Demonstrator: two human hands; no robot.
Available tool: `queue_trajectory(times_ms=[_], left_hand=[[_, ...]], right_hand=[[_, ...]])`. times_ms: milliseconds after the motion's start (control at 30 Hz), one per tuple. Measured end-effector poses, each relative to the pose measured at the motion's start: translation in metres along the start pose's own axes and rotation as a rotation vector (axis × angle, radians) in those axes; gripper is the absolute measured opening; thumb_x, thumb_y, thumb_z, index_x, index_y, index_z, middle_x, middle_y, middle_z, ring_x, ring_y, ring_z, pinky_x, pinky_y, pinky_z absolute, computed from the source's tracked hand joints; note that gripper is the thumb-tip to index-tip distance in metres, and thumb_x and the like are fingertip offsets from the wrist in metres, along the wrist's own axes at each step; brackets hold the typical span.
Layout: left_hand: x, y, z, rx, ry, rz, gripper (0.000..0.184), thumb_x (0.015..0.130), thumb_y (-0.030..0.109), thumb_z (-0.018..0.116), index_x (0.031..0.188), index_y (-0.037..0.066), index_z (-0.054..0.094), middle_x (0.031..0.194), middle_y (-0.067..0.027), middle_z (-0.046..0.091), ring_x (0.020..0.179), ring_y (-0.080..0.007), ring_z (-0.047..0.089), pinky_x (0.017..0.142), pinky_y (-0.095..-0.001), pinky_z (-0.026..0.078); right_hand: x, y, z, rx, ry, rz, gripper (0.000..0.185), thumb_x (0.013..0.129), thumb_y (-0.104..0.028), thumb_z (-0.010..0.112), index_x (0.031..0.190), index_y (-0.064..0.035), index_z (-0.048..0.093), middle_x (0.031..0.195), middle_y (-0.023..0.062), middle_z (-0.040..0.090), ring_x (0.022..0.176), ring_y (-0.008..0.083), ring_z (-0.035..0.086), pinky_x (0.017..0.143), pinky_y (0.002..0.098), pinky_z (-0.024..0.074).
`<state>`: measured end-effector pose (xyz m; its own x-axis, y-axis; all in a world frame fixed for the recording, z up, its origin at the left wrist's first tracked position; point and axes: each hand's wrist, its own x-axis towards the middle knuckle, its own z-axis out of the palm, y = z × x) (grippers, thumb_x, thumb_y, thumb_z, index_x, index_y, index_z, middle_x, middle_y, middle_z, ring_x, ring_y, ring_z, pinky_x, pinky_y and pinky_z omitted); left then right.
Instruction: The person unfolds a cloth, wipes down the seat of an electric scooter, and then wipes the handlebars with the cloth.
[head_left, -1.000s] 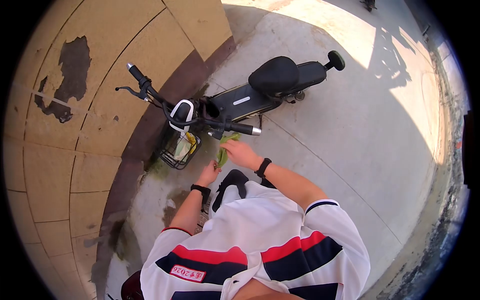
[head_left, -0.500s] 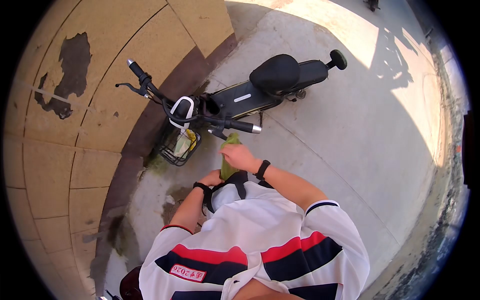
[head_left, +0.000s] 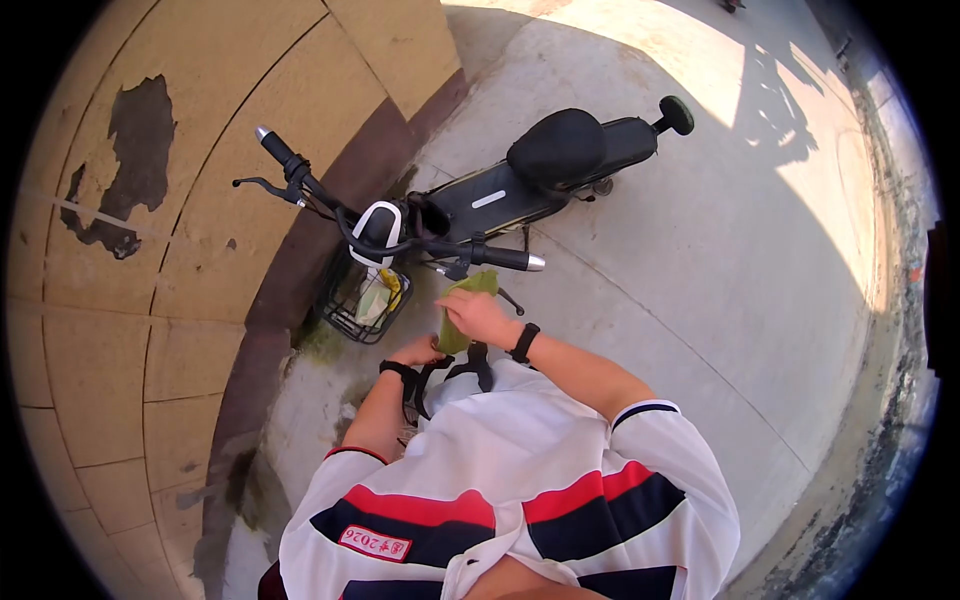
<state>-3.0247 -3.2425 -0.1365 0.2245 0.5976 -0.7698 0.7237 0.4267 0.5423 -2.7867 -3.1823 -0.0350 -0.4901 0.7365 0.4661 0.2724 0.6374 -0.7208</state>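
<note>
A piece of green cloth (head_left: 482, 281) hangs in front of my body, below the near handlebar grip of an electric scooter (head_left: 480, 200). My right hand (head_left: 480, 314) is closed on its upper part. Lower and to the left, my left hand (head_left: 416, 352) has its fingers curled at the cloth's lower edge; part of them is hidden. Each wrist has a black band. Black straps (head_left: 478, 368) show just below the cloth, against my white clothing. Close to the left hand is the scooter's wire basket (head_left: 350, 325), holding pale green and yellow items that I cannot make out.
The scooter stands beside a tan wall (head_left: 260, 60) with a peeled grey patch and a brown lower band. A brake lever (head_left: 511, 302) sticks out near my right hand. Concrete ground (head_left: 640, 260) spreads to the right, with sunlight farther off.
The view has shifted slightly. The green cloth's upper end now spreads out to the right above my right hand, and its lower part sits a little higher. Both hands keep nearly the same place.
</note>
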Motion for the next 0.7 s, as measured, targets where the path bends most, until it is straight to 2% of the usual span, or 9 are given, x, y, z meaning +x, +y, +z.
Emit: queue_trajectory(times_ms=[67, 133, 167, 267, 300, 367, 500, 600, 700], left_hand=[[-0.020, 0.013, -0.037, -0.096, 0.142, 0.067, 0.034, 0.087, 0.016, 0.071, 0.112, 0.000, 0.055, 0.082, -0.0064, 0.065, 0.071, -0.0140, 0.059, 0.063, -0.0303, 0.048], [-0.017, 0.001, -0.070, -0.220, 0.274, 0.331, 0.026, 0.090, 0.015, 0.069, 0.107, 0.001, 0.055, 0.074, -0.0027, 0.060, 0.066, -0.0110, 0.057, 0.059, -0.0274, 0.046], [-0.052, 0.042, -0.090, -0.253, 0.263, 0.163, 0.016, 0.092, 0.012, 0.065, 0.098, 0.003, 0.055, 0.071, -0.0016, 0.060, 0.060, -0.0100, 0.056, 0.057, -0.0272, 0.045], [-0.055, 0.038, -0.128, -0.358, 0.530, 0.331, 0.014, 0.092, 0.012, 0.065, 0.098, 0.002, 0.057, 0.072, -0.0004, 0.062, 0.062, -0.0074, 0.058, 0.058, -0.0239, 0.046], [-0.057, 0.043, -0.137, -0.387, 0.624, 0.374, 0.013, 0.093, 0.010, 0.065, 0.099, 0.002, 0.058, 0.072, -0.0010, 0.063, 0.063, -0.0076, 0.059, 0.059, -0.0240, 0.047], [-0.064, 0.061, -0.150, -0.447, 0.814, 0.459, 0.011, 0.094, 0.008, 0.063, 0.102, 0.001, 0.061, 0.074, -0.0020, 0.065, 0.066, -0.0081, 0.061, 0.062, -0.0240, 0.049], [-0.052, 0.084, -0.160, -0.455, 0.948, 0.671, 0.019, 0.095, 0.004, 0.058, 0.114, 0.002, 0.064, 0.081, -0.0063, 0.070, 0.077, -0.0122, 0.068, 0.072, -0.0252, 0.053], [-0.043, 0.105, -0.150, -0.241, 0.989, 0.696, 0.020, 0.096, 0.005, 0.058, 0.115, 0.002, 0.063, 0.089, -0.0094, 0.073, 0.083, -0.0151, 0.071, 0.076, -0.0266, 0.053], [-0.034, 0.126, -0.135, -0.132, 0.874, 0.752, 0.021, 0.095, 0.006, 0.059, 0.116, 0.001, 0.062, 0.094, -0.0136, 0.073, 0.085, -0.0202, 0.072, 0.076, -0.0292, 0.053]], right_hand=[[0.015, -0.006, 0.004, 0.013, 0.129, 0.053, 0.027, 0.086, -0.004, 0.060, 0.113, -0.0068, 0.064, 0.096, 0.0113, 0.062, 0.079, 0.0341, 0.064, 0.067, 0.0421, 0.0535], [0.036, -0.018, -0.002, 0.005, 0.250, 0.142, 0.034, 0.088, -0.004, 0.059, 0.122, -0.0077, 0.060, 0.101, 0.0120, 0.061, 0.079, 0.0355, 0.063, 0.066, 0.0431, 0.0531], [0.040, -0.009, 0.003, 0.049, 0.211, 0.178, 0.050, 0.087, -0.006, 0.060, 0.136, -0.0066, 0.049, 0.112, 0.0161, 0.056, 0.090, 0.0376, 0.061, 0.074, 0.0434, 0.0528], [0.061, -0.011, 0.009, -0.118, 0.276, 0.214, 0.062, 0.084, -0.004, 0.065, 0.142, -0.0023, 0.042, 0.118, 0.0213, 0.051, 0.101, 0.0389, 0.058, 0.082, 0.0418, 0.0513], [0.066, -0.010, 0.009, -0.100, 0.205, 0.276, 0.070, 0.084, -0.009, 0.066, 0.145, 0.0015, 0.034, 0.124, 0.0237, 0.046, 0.108, 0.0416, 0.053, 0.092, 0.0447, 0.0465], [0.071, -0.007, 0.015, -0.247, 0.186, 0.249, 0.069, 0.083, -0.012, 0.067, 0.144, 0.0024, 0.036, 0.123, 0.0226, 0.048, 0.108, 0.0403, 0.054, 0.093, 0.0449, 0.0453], [0.075, -0.002, 0.021, -0.456, 0.104, 0.252, 0.068, 0.082, -0.018, 0.069, 0.140, 0.0043, 0.040, 0.121, 0.0212, 0.053, 0.109, 0.0376, 0.054, 0.094, 0.0444, 0.0434], [0.072, 0.003, 0.017, -0.517, 0.097, 0.286, 0.064, 0.081, -0.021, 0.070, 0.135, 0.0049, 0.046, 0.117, 0.0202, 0.056, 0.108, 0.0355, 0.055, 0.091, 0.0431, 0.0451], [0.064, 0.004, 0.002, -0.577, 0.069, 0.387, 0.062, 0.082, -0.022, 0.070, 0.132, 0.0051, 0.048, 0.115, 0.0204, 0.057, 0.103, 0.0364, 0.058, 0.089, 0.0431, 0.0461]])
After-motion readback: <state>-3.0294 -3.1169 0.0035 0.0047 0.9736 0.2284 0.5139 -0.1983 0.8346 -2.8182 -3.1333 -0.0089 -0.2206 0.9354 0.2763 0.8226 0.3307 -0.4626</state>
